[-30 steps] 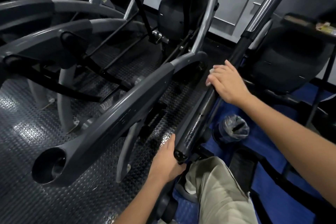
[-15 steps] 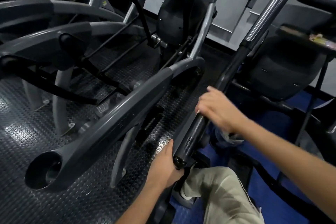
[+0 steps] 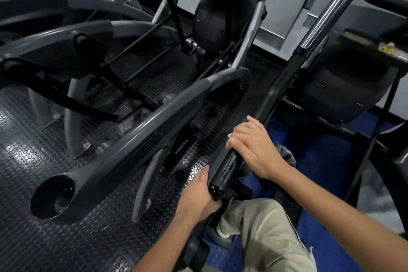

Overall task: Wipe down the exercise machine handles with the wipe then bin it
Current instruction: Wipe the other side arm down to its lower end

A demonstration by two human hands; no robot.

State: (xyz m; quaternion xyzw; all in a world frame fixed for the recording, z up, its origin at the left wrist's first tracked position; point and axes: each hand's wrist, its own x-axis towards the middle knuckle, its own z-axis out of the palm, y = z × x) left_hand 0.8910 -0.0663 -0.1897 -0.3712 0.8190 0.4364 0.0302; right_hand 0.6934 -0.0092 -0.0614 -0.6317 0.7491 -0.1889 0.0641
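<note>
Across the middle of our view the black handle (image 3: 262, 126) runs on a long slant, from its capped end at about 7 o'clock up toward 1 o'clock, so we judge any wiping stroke must travel along that line. Our right hand (image 3: 254, 146) wraps the bar just above the cap, fingers curled over it, nearer the unwiped upper length, while our left hand (image 3: 198, 194) grips beside the cap. Only a pale sliver at our right fingertips hints at the wipe; we cannot tell more.
</note>
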